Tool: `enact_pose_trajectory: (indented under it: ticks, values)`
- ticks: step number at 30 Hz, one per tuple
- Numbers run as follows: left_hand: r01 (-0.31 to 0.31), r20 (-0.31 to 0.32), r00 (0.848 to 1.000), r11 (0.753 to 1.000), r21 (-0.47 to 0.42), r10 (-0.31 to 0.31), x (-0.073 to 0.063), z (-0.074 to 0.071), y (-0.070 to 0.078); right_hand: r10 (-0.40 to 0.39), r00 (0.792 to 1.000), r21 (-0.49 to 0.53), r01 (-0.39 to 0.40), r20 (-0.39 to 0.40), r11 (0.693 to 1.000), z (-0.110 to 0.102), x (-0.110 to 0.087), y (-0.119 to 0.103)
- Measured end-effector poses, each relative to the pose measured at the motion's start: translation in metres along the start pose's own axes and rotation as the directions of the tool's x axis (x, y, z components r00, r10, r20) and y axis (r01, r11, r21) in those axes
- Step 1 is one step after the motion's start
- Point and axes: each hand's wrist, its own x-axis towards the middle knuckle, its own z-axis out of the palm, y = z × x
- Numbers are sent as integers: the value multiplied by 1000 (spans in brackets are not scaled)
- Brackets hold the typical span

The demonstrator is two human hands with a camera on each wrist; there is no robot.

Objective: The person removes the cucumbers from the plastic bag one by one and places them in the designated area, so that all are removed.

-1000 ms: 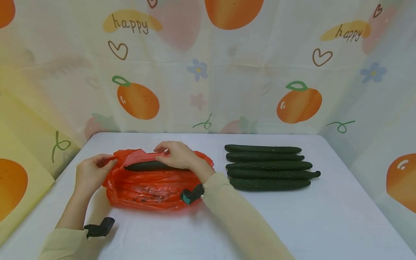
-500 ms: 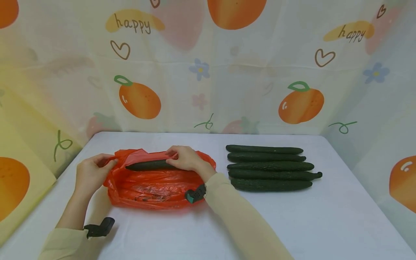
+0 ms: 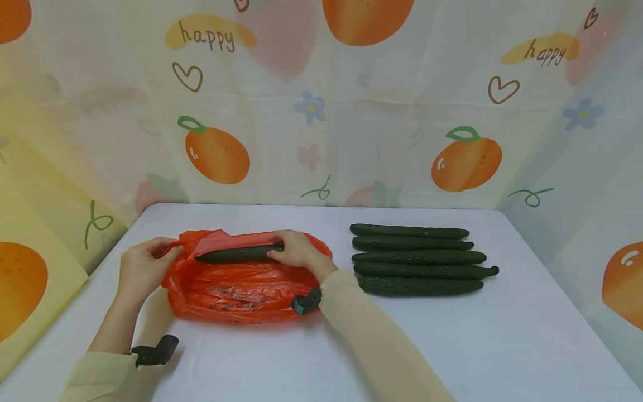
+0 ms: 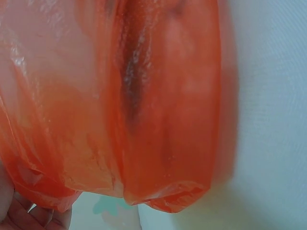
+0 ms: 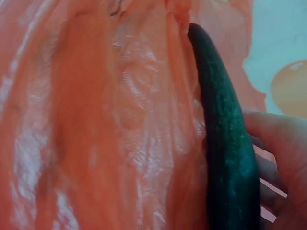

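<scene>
A red plastic bag (image 3: 236, 293) lies on the left half of the table. My left hand (image 3: 145, 265) pinches the bag's left edge between thumb and fingers; in the left wrist view that hand (image 4: 36, 215) shows only at the lower left corner, beside the red film. A dark green cucumber (image 3: 233, 255) lies lengthwise in the bag's opening. My right hand (image 3: 300, 251) grips it toward its right end, thumb on the near side. The right wrist view shows fingers (image 5: 280, 143) along the cucumber's side, its tapered tip pointing away. Dark shapes show through the bag's film.
Several cucumbers (image 3: 417, 257) lie side by side in a row to the right of the bag. They rest on the white-covered table (image 3: 527, 335). A printed curtain (image 3: 341, 151) with oranges hangs behind the table and at its sides.
My right hand has slid to the right along the cucumber, so more of the cucumber's length shows. My left hand keeps its hold on the bag's edge.
</scene>
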Motion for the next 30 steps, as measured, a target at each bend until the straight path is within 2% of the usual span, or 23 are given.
enact_pose_trajectory:
  ticks: [8, 16, 21, 30]
  values:
    - [12, 19, 1000, 1000, -10, -12, 3, -1, -1, 4, 1000, -141, -5, -7, 990, 9, 0, 0]
    - [0, 14, 1000, 1000, -10, 1, 4, -5, 2, 65, 998, -177, -66, -9, 982, 11, -3, -6]
    - [-18, -10, 1000, 1000, -4, 18, 4, -4, 1, 95, 995, -212, -97, -20, 972, 15, -3, -8]
    - [-17, 3, 1000, 1000, -6, 17, 3, -4, 0, 68, 997, -239, -72, -23, 968, 19, -8, -9]
